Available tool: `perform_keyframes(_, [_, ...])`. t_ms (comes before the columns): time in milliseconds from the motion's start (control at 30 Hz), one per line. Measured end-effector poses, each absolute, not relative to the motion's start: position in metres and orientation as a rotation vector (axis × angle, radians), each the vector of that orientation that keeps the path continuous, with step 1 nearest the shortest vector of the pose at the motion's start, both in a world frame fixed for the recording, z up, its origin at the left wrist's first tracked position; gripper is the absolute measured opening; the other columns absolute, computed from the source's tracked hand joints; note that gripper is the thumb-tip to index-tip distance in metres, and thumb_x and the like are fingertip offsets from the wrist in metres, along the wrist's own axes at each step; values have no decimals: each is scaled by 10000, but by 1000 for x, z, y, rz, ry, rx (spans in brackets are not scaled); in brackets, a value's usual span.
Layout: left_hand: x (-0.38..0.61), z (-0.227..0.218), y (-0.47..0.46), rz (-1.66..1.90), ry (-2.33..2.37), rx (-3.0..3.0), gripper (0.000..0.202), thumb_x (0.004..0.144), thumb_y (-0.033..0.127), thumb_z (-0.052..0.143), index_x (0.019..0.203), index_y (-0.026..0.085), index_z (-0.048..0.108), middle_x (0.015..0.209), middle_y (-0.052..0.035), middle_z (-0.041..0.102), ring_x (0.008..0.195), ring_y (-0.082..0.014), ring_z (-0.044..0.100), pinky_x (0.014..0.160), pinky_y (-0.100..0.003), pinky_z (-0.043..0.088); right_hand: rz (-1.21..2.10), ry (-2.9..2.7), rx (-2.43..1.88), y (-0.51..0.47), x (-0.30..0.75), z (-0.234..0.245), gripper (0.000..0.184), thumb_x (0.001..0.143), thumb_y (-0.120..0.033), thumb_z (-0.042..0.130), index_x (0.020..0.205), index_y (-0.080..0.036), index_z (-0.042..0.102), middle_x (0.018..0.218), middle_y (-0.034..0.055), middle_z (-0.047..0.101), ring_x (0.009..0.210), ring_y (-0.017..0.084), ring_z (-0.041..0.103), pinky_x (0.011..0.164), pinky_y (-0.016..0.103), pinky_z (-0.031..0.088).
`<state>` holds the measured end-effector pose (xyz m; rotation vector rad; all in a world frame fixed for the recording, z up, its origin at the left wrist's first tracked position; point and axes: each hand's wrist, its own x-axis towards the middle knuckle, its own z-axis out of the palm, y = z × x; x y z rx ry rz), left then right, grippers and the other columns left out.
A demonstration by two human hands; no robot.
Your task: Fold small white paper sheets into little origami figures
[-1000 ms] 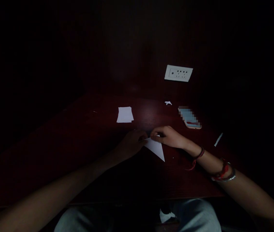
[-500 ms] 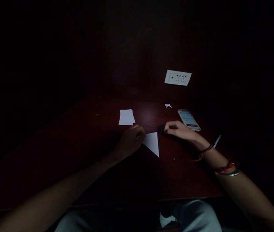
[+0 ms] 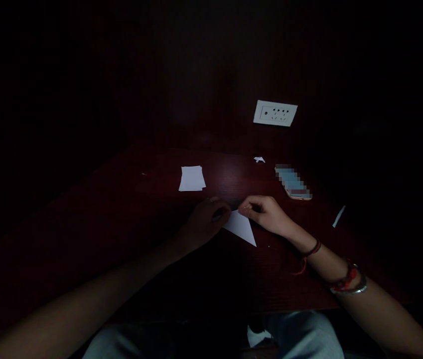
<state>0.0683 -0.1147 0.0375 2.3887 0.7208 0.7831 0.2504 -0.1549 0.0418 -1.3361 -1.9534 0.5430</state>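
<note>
A white folded sheet of paper (image 3: 241,227), triangular in outline, is between my hands, low over the dark red table. My left hand (image 3: 207,222) is closed on its left corner, thumb and fingers pinched together. At the upper right corner, my right hand (image 3: 265,212) pinches the paper's edge between thumb and fingers. One pointed corner of the paper sticks out toward me. Shadow hides part of the left hand's fingers. Just beyond the left hand lies a small stack of white paper squares (image 3: 192,178).
On the right lies a phone (image 3: 292,182) with a blurred screen. A crumpled paper scrap (image 3: 259,159) rests near the back wall, and a thin paper strip (image 3: 339,216) lies far right. A socket plate (image 3: 275,113) is on the wall. The table's front edge (image 3: 233,314) is above my knees.
My right hand has moved left from beside the paper and now pinches its upper right corner. The triangle has turned slightly, its near point shifting to the right.
</note>
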Motion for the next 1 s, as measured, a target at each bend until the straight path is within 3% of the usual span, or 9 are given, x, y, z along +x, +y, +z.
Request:
perform_keyframes(233, [68,37,-108,677,659,2355,117,779,149,420,687,167,490,724,25,488,686,-105,468,633,-235,368,411,-1964,-1336,-160,251,44,113,760,-161,490,692,-146,578,675,17,587,628,112,522,594,232,396])
perform_keyframes(500, [44,25,-80,622,814,2459,102,729,161,448,635,163,489,703,18,487,651,-112,453,597,-243,356,586,-1782,-1399,-153,300,45,151,755,-259,519,656,-145,525,640,3,528,603,107,482,567,231,376])
perform_keyframes(667, [49,21,-83,778,832,2302,184,818,267,392,760,180,543,788,12,547,724,-118,502,666,-253,385,872,-1817,-1356,-152,292,39,154,734,-297,556,743,-144,560,645,-9,512,587,94,464,558,228,366])
perform_keyframes(767, [58,22,-98,702,746,2227,166,800,316,457,861,194,552,838,17,568,733,-116,516,651,-236,388,881,-1761,-1321,-153,273,32,198,707,-283,591,857,-159,552,602,-38,483,541,79,440,530,219,358])
perform_keyframes(900, [65,26,-111,557,724,2198,144,787,282,463,762,171,552,672,34,531,606,-100,480,549,-210,360,900,-1616,-1284,-155,260,28,242,681,-265,615,892,-172,539,627,-33,524,548,81,469,543,224,386])
perform_keyframes(1000, [63,28,-112,634,820,2174,132,782,258,455,721,162,522,639,38,499,564,-90,448,520,-204,347,974,-1543,-1256,-155,257,27,175,691,-273,598,820,-162,558,655,-10,563,575,91,503,556,230,403])
